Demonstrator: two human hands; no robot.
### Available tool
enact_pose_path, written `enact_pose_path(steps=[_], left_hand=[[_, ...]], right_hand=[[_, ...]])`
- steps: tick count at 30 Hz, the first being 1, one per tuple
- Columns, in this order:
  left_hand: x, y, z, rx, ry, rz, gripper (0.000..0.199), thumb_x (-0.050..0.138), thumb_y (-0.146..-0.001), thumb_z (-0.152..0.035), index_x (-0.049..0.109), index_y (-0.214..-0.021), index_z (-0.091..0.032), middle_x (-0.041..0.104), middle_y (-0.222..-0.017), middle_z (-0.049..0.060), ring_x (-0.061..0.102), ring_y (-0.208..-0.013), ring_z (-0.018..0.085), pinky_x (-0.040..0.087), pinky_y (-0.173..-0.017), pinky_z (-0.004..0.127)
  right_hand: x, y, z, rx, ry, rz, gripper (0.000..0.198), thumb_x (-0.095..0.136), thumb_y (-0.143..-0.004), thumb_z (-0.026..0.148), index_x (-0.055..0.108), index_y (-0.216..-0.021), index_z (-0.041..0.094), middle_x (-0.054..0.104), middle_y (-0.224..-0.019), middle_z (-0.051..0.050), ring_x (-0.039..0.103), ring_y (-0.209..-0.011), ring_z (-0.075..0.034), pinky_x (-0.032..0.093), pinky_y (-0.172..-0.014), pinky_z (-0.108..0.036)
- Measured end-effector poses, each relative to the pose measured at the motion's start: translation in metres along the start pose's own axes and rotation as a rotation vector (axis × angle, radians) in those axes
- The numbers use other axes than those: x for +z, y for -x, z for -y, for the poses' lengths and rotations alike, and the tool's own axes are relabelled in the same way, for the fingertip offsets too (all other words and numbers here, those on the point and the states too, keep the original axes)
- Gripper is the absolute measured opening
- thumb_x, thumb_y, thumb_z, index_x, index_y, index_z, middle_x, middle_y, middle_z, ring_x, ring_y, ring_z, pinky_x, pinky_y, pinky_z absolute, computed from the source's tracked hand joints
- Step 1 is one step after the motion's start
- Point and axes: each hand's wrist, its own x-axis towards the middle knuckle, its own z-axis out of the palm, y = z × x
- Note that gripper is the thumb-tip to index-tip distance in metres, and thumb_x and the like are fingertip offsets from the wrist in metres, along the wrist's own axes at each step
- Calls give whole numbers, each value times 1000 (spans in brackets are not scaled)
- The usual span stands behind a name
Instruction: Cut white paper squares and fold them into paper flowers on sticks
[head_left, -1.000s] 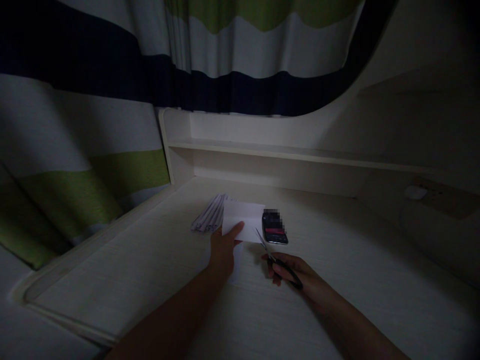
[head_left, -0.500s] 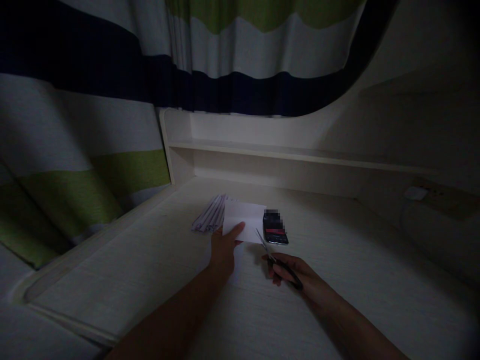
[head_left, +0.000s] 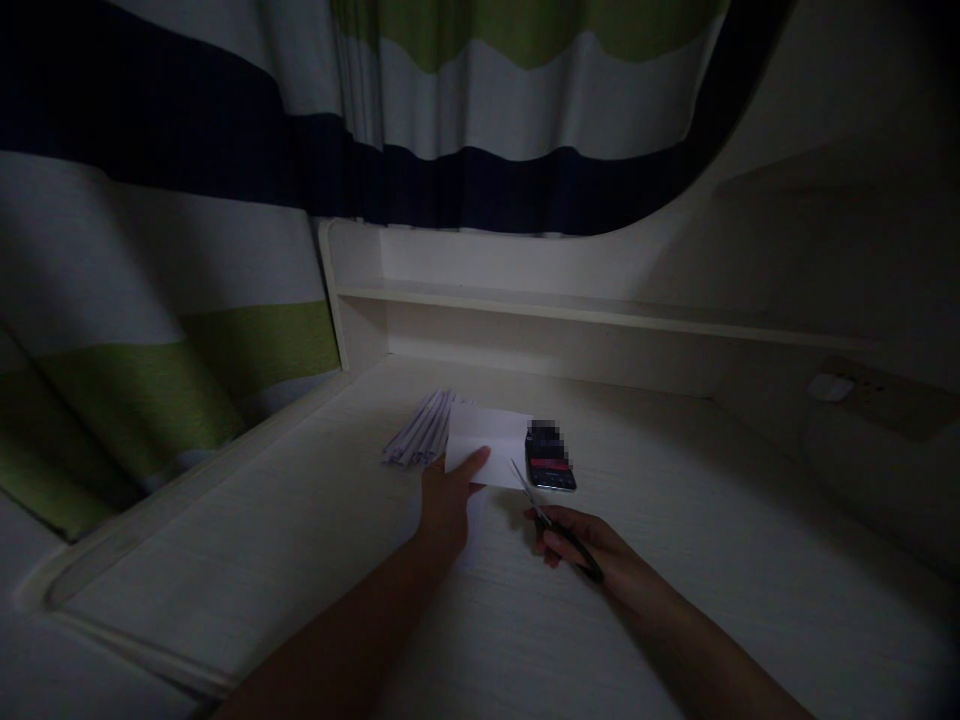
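Observation:
My left hand [head_left: 450, 490] pinches a white sheet of paper [head_left: 491, 430] at its lower left, thumb on top and fingers beneath. Black-handled scissors [head_left: 574, 550] are in my right hand [head_left: 581, 540], their blades pointing up and to the left. The blade tips lie over the lower right part of the paper; whether they are cutting into it I cannot tell. Behind my left hand, a fanned pile of narrow paper strips [head_left: 420, 430] rests on the table. Just right of the paper lies a smartphone [head_left: 553, 478] with its screen lit and partly blurred out.
The pale tabletop [head_left: 315, 560] has a raised rim [head_left: 225, 450] along its left side. A low shelf [head_left: 540, 300] runs across the back, under a striped curtain [head_left: 510, 110]. At the right wall, a white plug [head_left: 831, 387] sits in a socket strip [head_left: 892, 395].
Almost nothing differs. The scissors and my right hand have shifted very slightly, while the paper and my left hand stay in place.

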Motion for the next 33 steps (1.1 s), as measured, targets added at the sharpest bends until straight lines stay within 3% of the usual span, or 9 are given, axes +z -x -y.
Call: enact_pose_path(steps=[17,33], left_hand=[[-2,0,2,64,-32,6,37,69,-54,-27,61,-86,-11,65,-87,10,61,-74,21,47,-55,26],[1,1,-2,39,-30,-21,38,70,-52,-27,62,-85,-10,65,-87,12,62,-72,22,48,-55,26]], right_hand=[[1,-2,-2,20,30,-91,45,66,-56,43,61,-90,14,51,-60,1,41,-49,-9,34,-50,-26],[-2,-7,-11,50,63,-141,40,66,-53,42,61,-84,18,44,-46,5,31,-35,-5,22,-38,-23]])
